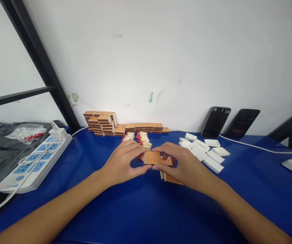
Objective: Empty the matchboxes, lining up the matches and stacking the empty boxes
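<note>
An orange matchbox [152, 158] with printed lettering is held up between my two hands. My left hand [122, 160] pinches its left end between thumb and fingers. At the other end, my right hand [180, 161] grips it the same way. Partly hidden behind and below my right hand lie several more orange matchboxes [173, 179]. Just beyond the held box are piles of red-tipped matches [143, 139], partly covered by my fingers. White matchbox trays [199, 149] are scattered to the right of my right hand.
Stacked matchboxes [101, 123] stand against the wall, with a low row [146, 127] beside them. Two phones [216, 122] lean at the back right. A white power strip [35, 162] with cables lies left, near a plastic bag [25, 132]. The tabletop [125, 213] is blue.
</note>
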`<state>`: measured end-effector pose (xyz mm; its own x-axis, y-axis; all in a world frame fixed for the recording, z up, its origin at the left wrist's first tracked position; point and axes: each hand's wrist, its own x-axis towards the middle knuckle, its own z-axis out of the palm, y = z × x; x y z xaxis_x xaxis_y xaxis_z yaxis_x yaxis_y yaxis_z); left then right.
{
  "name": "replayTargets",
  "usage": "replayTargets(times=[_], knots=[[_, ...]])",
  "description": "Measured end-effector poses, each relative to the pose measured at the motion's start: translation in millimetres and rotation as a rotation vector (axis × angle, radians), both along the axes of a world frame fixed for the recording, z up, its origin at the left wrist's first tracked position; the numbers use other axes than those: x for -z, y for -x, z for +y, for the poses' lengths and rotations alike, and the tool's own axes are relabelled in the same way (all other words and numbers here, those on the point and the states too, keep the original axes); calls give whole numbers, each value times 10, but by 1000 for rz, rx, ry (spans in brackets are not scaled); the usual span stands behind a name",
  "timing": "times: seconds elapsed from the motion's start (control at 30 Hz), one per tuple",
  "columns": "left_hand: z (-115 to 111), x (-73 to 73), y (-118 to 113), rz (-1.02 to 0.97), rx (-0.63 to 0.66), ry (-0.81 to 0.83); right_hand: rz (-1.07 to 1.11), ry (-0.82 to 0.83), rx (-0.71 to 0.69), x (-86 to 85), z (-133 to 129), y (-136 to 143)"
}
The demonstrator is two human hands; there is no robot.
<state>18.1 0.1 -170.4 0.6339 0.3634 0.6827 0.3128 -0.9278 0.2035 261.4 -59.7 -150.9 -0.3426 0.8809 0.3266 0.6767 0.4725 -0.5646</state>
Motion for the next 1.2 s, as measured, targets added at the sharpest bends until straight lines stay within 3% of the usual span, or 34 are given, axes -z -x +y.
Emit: replayTargets(times=[0.17,0.37,0.6,0.77,0.9,1.07,1.2], knots=[[5,-56,-3,-121,-62,-48,304,109,142,118,2,78],[-11,-67,-15,-177,-62,-114,541,287,107,109,-15,135],[-45,-36,-34,-154,-14,-78,591,374,45,121,-59,198],[-7,-8,-14,-118,-58,-99,572,339,133,89,-26,160],[1,-12,14,-108,-145,-63,611,287,237,18,92,-37],[-4,-49,60,216,13,138,496,209,438,105,336,-374],[-27,-62,61,431,35,212,53,185,506,294,434,-449]])
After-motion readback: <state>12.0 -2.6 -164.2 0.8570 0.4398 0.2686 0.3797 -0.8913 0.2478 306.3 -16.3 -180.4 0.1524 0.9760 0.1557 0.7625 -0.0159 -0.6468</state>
